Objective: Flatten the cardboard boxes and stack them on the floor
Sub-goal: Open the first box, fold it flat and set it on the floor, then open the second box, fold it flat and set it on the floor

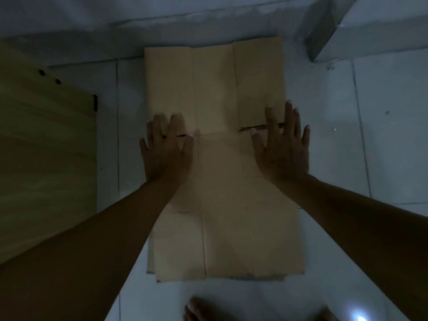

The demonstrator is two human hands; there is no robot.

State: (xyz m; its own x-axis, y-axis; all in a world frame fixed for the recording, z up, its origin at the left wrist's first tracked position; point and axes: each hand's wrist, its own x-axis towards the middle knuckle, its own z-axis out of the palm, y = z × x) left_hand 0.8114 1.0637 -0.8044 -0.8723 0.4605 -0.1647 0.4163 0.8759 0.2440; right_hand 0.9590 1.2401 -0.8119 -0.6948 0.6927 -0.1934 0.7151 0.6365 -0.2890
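- My left hand [165, 147] lies palm down, fingers spread, pressing flat on the flattened cardboard box [220, 163] near its left edge; nothing grasped.
- My right hand [281, 144] does the same on the right side, open and flat, fingertips reaching over the right edge and across a slit between flaps.
- The cardboard lies flat on the white tiled floor [382, 135], long axis running away from me, another layer's edge peeking out beneath the near end.
- Far end sits close to the wall base; near end stops short of my bare toes [196, 309].
- Left: a wooden panel [46, 158], a strip of bare tile between.
- Right: open tile, with a pale block [370, 31] at the far corner.
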